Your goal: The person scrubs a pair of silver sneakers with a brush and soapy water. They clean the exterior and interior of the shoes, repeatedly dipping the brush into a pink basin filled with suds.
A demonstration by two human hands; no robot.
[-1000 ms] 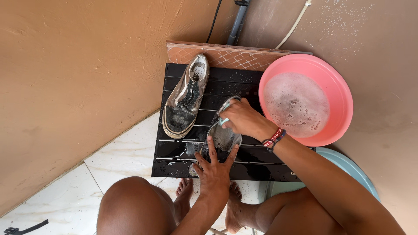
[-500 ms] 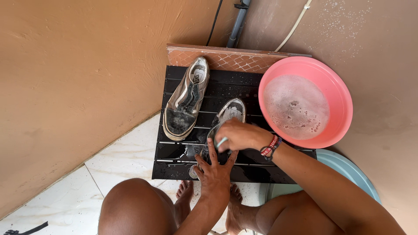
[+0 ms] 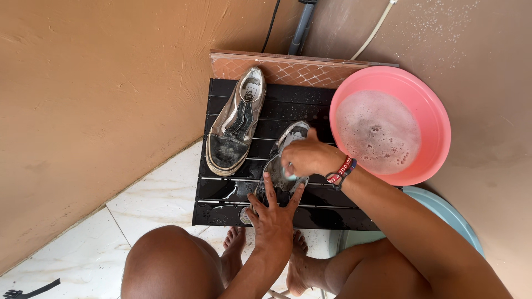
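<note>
**Wet shoe pinned to a black slatted board under two hands**

Since half a second earlier, the right hand has been carried a little up along the shoe, from its middle towards the heel end, while the left hand has been kept in place at the toe.

The shoe is seen lying lengthwise on the black slatted board, its toe towards the person and its heel towards the wall. It is grey and dark, glistening with water, and its pale inner lining is shown at the open heel. Much of its middle is hidden by the right hand. That hand is curled closed over the upper, with a small pale blue thing gripped in the fingers; what that thing is cannot be told. A red and dark band is worn at the wrist. The left hand is laid flat with the fingers spread wide, pressed down on the toe end.

Just beside it to the left, a second shoe of the same kind is laid on the board, sole down, its dark toe cap wet. The board is beaded with water. To the right, a pink basin filled with soapy water is set, touching the board's edge. Behind the board, a reddish patterned tile is leaned against the tan wall. White floor tiles are seen at the lower left.
</note>
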